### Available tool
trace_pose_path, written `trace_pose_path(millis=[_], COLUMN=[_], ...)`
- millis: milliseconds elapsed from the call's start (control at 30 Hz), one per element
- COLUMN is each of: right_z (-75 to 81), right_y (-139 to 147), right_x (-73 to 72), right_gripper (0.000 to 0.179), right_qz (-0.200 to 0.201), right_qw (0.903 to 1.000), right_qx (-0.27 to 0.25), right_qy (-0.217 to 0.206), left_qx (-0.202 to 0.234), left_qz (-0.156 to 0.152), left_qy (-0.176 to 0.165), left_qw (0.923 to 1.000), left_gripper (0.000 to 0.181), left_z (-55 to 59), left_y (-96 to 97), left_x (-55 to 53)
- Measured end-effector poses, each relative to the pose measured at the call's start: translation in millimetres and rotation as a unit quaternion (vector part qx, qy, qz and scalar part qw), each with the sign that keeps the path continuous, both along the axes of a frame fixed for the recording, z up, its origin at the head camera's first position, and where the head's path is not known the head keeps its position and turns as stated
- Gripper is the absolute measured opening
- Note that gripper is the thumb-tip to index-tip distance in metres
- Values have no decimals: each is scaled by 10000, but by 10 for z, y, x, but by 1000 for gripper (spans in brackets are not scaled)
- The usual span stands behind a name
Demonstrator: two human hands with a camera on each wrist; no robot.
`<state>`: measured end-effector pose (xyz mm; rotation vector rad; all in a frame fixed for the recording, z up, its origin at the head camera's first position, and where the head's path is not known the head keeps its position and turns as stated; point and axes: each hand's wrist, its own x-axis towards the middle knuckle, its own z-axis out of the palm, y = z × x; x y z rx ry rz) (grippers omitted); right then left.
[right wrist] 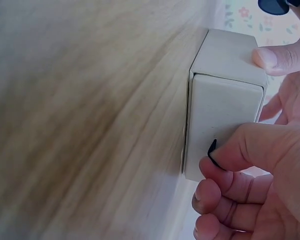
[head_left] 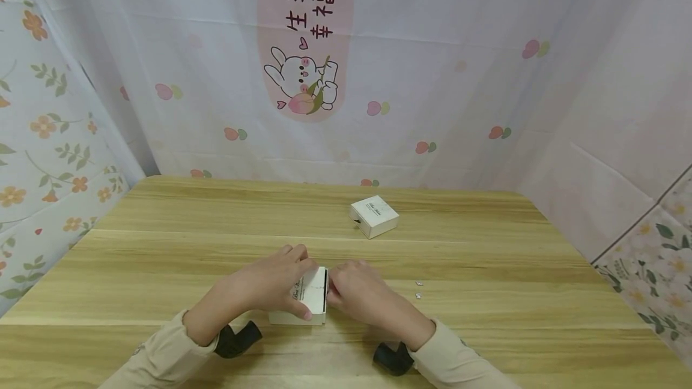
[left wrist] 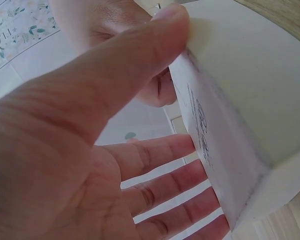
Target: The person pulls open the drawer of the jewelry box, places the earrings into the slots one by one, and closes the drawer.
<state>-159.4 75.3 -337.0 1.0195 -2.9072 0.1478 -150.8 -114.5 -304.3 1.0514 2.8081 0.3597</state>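
Note:
A small white cardboard drawer box (head_left: pixel 312 294) with dark script on its lid lies on the table in front of me. My left hand (head_left: pixel 270 284) holds it from the left, thumb on the near side and fingers across the lid towards the far side. At its right end, my right hand (head_left: pixel 359 296) pinches a short black ribbon pull (right wrist: pixel 212 148) between thumb and forefinger. The pull sticks out of the drawer front (right wrist: pixel 222 102), which sits about level with the edges of the sleeve (right wrist: pixel 225 52).
A second white box (head_left: pixel 374 217) with similar script stands farther back, a dark tab at its left side. Two tiny silvery pieces (head_left: pixel 418 296) lie on the wooden table (head_left: pixel 476 245) right of my right hand. Printed curtains (head_left: pixel 432 77) hang behind the table.

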Motion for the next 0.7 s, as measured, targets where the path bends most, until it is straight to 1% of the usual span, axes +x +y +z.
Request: trace_pose_path(millis=[267,700], right_z=[-12,-16], right_y=[-20,-46], right_x=[-7,-29], right_gripper=[24,23], right_qz=[68,153], right_qw=[10000,9995], right_qx=[10,-270], right_qy=[-13,-94], left_qx=[10,-38], left_qz=[-75,-109], left_qy=[60,102], left_qw=[10000,9999], left_gripper=[62,62], left_z=[-3,1], left_y=[-8,-6], left_x=[-1,1])
